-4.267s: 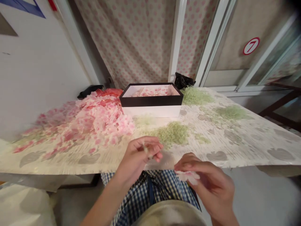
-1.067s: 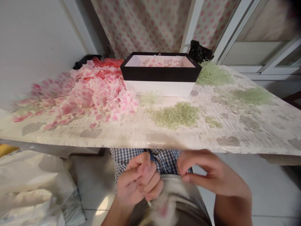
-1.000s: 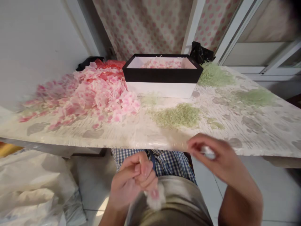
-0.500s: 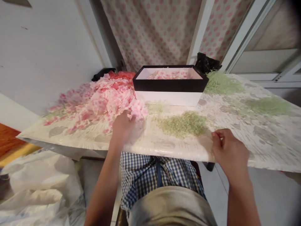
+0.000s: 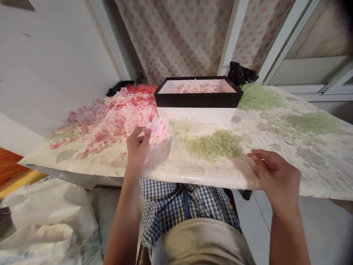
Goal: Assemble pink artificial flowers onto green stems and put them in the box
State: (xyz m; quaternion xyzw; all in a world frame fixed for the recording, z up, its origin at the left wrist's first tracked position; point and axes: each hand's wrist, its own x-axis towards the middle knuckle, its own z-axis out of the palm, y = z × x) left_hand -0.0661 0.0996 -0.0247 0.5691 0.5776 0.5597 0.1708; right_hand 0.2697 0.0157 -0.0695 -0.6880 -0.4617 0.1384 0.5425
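My left hand (image 5: 137,147) is at the front edge of a heap of pink cloth-like flowers (image 5: 121,114). Its thumb and forefinger pinch a pale pink flower (image 5: 148,130) at the edge of that heap. Just right of a small pile of green sprigs (image 5: 213,144), my right hand (image 5: 277,175) hovers low over the table. The fingertips of that hand are pressed together; whatever lies between them is too small to make out. Behind the sprigs stands a white box with a black rim (image 5: 197,100), holding pink flowers (image 5: 197,87).
More green sprigs lie in heaps (image 5: 260,97) on the right of the patterned tablecloth (image 5: 190,170). Behind the box rests a black plastic bag (image 5: 241,73). A red bag (image 5: 142,88) is behind the pink heap. White sacks (image 5: 49,206) sit on the floor at left.
My left hand has drawn slightly left, its thumb and forefinger now showing against the pink heap. The right hand has shifted slightly right, with its fingers straighter.
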